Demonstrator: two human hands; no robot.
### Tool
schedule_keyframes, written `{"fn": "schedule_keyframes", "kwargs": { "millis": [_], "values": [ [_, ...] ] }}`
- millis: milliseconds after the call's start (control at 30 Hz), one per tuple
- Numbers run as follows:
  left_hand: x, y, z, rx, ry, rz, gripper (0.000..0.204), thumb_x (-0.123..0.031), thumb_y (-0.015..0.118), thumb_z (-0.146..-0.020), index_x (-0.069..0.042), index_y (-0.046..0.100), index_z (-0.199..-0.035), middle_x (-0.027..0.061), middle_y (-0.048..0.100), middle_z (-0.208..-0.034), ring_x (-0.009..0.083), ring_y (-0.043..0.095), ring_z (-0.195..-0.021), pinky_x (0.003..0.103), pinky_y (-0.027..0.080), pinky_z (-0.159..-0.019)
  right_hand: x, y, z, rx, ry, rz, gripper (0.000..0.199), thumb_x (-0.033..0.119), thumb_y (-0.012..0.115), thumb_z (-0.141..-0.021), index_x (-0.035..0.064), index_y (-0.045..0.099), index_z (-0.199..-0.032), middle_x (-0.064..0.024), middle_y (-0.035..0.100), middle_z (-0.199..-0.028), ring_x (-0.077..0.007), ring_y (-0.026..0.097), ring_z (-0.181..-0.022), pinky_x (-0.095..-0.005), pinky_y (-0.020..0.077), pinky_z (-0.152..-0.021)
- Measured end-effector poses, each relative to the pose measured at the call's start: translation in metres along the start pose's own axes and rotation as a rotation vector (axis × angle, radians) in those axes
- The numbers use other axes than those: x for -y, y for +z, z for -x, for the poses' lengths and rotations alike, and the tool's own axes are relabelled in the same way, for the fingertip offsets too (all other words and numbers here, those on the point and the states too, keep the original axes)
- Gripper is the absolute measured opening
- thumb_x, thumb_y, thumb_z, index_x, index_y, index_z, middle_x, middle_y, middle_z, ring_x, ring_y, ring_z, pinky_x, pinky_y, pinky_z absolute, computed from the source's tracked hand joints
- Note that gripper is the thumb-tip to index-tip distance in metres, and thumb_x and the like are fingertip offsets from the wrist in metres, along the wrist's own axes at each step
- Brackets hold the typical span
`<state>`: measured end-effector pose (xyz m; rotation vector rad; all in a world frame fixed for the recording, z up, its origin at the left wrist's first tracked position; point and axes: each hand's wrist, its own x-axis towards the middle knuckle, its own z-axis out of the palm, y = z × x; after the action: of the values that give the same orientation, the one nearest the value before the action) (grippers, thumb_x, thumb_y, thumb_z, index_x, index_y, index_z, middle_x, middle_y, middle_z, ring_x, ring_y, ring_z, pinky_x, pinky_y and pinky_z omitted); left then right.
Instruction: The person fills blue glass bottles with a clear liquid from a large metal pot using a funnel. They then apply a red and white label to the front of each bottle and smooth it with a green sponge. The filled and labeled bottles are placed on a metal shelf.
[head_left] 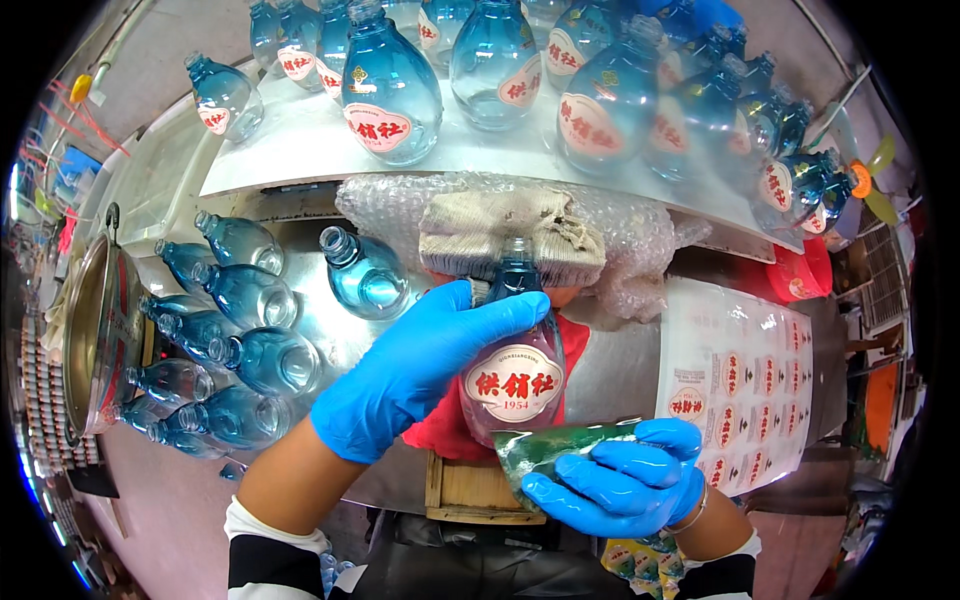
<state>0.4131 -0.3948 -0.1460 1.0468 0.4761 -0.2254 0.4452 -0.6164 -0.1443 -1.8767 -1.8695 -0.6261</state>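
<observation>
My left hand [415,360], in a blue glove, is closed around the upper part of a blue-tinted glass bottle [483,425]. The bottle leans neck-away from me, its neck resting against a folded knitted cloth pad [470,235]. On its upper face sits an oval pale label [513,384] with red lettering. In my right hand [630,480], also gloved and wet-looking, is a shiny green flat piece [545,450] with a curved edge. Its upper edge lies at the bottle's base end; whether it touches the glass I cannot tell. Beneath the bottle is a red cloth [435,432].
Several unlabelled blue bottles [265,360] lie at left; another [365,275] stands nearer the middle. Labelled bottles [390,90] crowd a raised white shelf [300,150]. Bubble wrap [640,230] lines its front. A label sheet [735,380] lies right, a metal basin [100,330] far left.
</observation>
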Motion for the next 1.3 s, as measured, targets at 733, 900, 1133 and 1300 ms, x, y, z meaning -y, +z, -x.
{"fn": "schedule_keyframes", "kwargs": {
  "millis": [733, 900, 1133, 1300],
  "values": [
    [0.039, -0.014, 0.023, 0.034, 0.294, 0.028, 0.057, -0.029, 0.041, -0.094, 0.004, 0.026, -0.139, 0.0180, 0.036, -0.137, 0.0253, 0.041, -0.124, 0.034, 0.031, -0.105, -0.074, 0.029, -0.090, -0.068, 0.627, -0.503, 0.025, 0.002, 0.069, -0.076, 0.0035, 0.064, -0.101, -0.0055, 0.062, -0.090, -0.0145, 0.061, -0.085, -0.0257, 0.0498, -0.079],
    [0.053, -0.024, 0.024, 0.072, 0.433, -0.266, 0.061, -0.030, 0.043, -0.093, 0.005, 0.022, -0.140, 0.0181, 0.030, -0.141, 0.0239, 0.036, -0.127, 0.034, 0.026, -0.107, -0.058, 0.037, -0.070, -0.571, 1.093, -1.033, 0.010, 0.011, 0.059, -0.086, 0.0027, 0.063, -0.091, -0.0052, 0.062, -0.077, -0.0137, 0.060, -0.069, -0.0242, 0.0493, -0.065],
    [0.060, -0.027, 0.020, 0.086, 0.494, -0.236, 0.075, -0.037, 0.053, -0.088, 0.004, 0.019, -0.141, 0.0171, 0.031, -0.140, 0.0234, 0.032, -0.129, 0.035, 0.025, -0.107, -0.015, 0.041, -0.024, -0.132, 1.341, -1.410, 0.018, 0.009, 0.067, -0.079, 0.0092, 0.050, -0.074, 0.0026, 0.050, -0.069, -0.0036, 0.047, -0.062, -0.0173, 0.0398, -0.057],
    [0.056, -0.029, 0.019, 0.115, 0.405, -0.256, 0.081, -0.038, 0.057, -0.085, 0.002, 0.016, -0.142, 0.0164, 0.027, -0.143, 0.0251, 0.029, -0.131, 0.036, 0.022, -0.108, -0.011, 0.054, -0.020, -0.154, 1.438, -1.476, 0.027, 0.011, 0.074, -0.075, 0.0109, 0.047, -0.077, 0.0032, 0.049, -0.070, -0.0036, 0.047, -0.063, -0.0181, 0.0402, -0.058]
  ]
}}
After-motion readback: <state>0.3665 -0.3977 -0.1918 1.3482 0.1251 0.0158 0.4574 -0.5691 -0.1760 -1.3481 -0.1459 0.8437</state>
